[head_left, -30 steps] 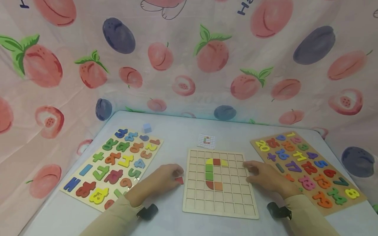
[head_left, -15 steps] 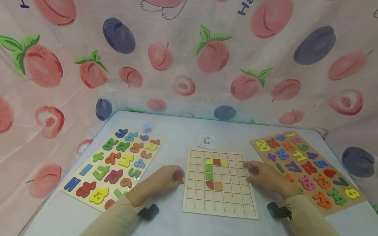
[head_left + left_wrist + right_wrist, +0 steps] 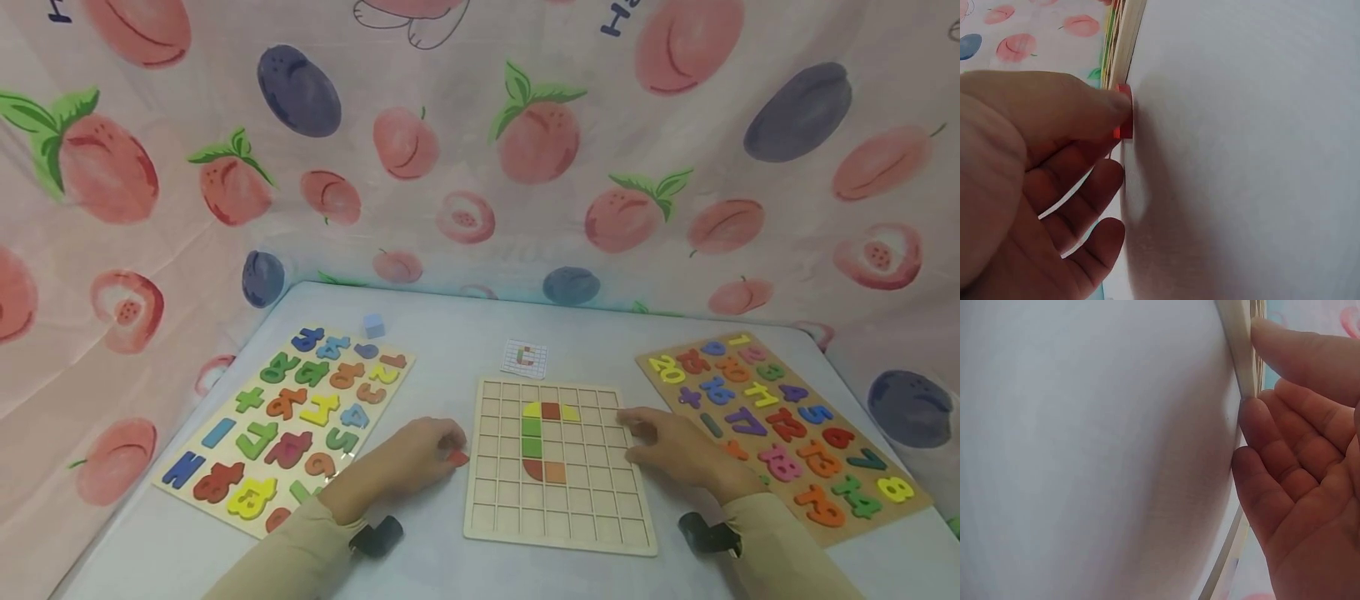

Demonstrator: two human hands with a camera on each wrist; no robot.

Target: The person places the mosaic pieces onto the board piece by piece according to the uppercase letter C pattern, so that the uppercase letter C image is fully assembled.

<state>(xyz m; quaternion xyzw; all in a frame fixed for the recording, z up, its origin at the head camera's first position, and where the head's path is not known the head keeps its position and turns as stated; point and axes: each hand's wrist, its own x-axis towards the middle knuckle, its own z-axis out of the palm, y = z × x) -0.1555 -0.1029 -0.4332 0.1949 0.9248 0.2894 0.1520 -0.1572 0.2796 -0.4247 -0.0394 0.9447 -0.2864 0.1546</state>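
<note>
— What lay around the hands when you looked?

— A letter puzzle board (image 3: 288, 425) was on the left and a number puzzle board (image 3: 780, 429) on the right, each well apart from the grid board (image 3: 558, 508) in the middle. A small pattern card (image 3: 524, 358) sat just beyond the grid, and a pale blue cube (image 3: 373, 325) at the far left. Nothing stood between the hands and the grid.

— And the surface, the room?

— A pale blue-grey table (image 3: 450, 333), with a pink curtain (image 3: 480, 150) printed with peaches and plums hung close behind it.

— What were the hands doing?

— The left hand (image 3: 420, 454) pinched a small red piece (image 3: 457, 457) between thumb and fingers, down on the table just beside the grid's left edge. The right hand (image 3: 671, 450) lay relaxed, its straight fingers (image 3: 1272, 434) touching the grid's right edge, gripping nothing. A coloured C of tiles (image 3: 546, 442) sat in the grid.

— Any change from a moment earlier?

— Hardly. Both hands had stayed where they were; the red piece sat slightly nearer the grid.
</note>
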